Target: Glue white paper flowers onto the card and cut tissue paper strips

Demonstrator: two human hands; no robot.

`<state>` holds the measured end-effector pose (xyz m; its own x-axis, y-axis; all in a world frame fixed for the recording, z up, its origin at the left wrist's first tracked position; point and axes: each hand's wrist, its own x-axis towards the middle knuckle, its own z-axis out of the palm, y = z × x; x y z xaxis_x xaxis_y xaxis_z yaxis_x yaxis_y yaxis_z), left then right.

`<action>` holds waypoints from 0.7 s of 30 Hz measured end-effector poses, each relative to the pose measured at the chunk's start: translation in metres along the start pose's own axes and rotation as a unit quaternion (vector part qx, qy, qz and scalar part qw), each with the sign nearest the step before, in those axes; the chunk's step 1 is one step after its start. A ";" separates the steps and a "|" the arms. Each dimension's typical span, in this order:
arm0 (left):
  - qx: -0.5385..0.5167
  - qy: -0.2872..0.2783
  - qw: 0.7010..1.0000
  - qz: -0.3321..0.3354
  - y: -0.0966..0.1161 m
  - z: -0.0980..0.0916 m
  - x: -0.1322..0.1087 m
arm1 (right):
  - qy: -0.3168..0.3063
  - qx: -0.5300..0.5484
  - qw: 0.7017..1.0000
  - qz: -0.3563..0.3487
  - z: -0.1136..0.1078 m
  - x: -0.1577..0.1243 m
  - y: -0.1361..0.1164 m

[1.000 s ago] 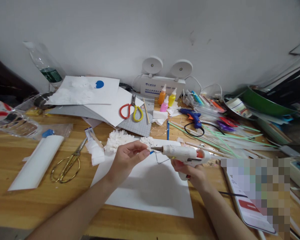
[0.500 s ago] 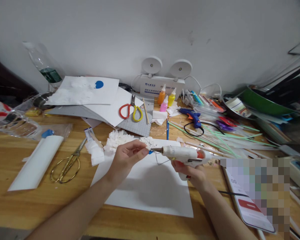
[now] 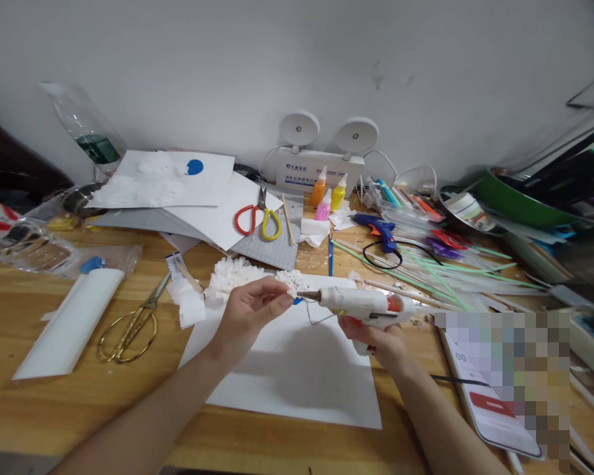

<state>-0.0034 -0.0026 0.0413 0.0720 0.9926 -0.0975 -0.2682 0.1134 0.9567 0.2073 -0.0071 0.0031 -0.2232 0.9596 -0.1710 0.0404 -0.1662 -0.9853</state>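
Pale grey wall [image 3: 202,72] rises behind a wood-grained bench [image 3: 153,429] strewn with craft supplies. Over a large sheet of white paper [image 3: 301,389], the left hand [image 3: 247,313] has its grip pressed together at thumb and fingertips, pinching a small white piece [image 3: 292,293] mostly hidden by the fingers. Its right hand counterpart [image 3: 383,340] has its grip wrapped around the handle of a white hot glue gun [image 3: 349,302], which is held above the paper with its metal nozzle pointing left, right at the pinched piece; whether the two touch, I cannot tell. Ruffled white material [image 3: 230,277] lies at the paper's far edge, just beyond the left hand. Gold-handled scissors [image 3: 129,333] rest to the left, near a curled white sheet [image 3: 72,323]. Farther back are snips with one red and one yellow handle [image 3: 260,216], orange [image 3: 319,191], pink [image 3: 323,208] and yellow [image 3: 338,195] squeeze bottles, and a blue glue gun [image 3: 382,227] with a black cord. Behind the bottles, a twin-lamp emergency light [image 3: 297,173] stands against the wall.
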 end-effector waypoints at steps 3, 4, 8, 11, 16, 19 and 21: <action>0.010 -0.010 1.000 0.020 -0.001 -0.001 0.000 | 0.007 0.011 1.000 -0.014 0.000 0.001 0.000; 0.017 -0.013 0.999 0.030 -0.001 -0.001 0.000 | 0.011 0.012 1.000 -0.013 0.000 0.001 0.000; 0.037 -0.023 0.998 0.055 0.001 -0.002 -0.002 | 0.045 0.006 0.999 0.002 0.000 0.003 -0.004; 0.047 -0.014 0.997 0.052 0.002 -0.002 -0.003 | 0.096 -0.025 0.995 -0.018 -0.002 0.007 -0.009; 0.072 0.009 0.996 0.053 0.006 -0.002 -0.001 | 0.249 -0.096 0.959 -0.098 -0.015 0.023 -0.010; 0.085 0.035 0.994 0.055 0.008 -0.002 0.002 | 0.328 -0.232 0.913 -0.075 -0.031 0.040 -0.009; 0.102 0.026 0.993 0.049 0.009 -0.003 0.003 | 0.350 -0.272 0.894 -0.066 -0.043 0.055 -0.009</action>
<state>-0.0087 0.0017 0.0485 0.0038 0.9999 -0.0102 -0.0705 0.0105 0.9975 0.2362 0.0563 0.0025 0.3949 0.9016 0.1764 0.5692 -0.0894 -0.8173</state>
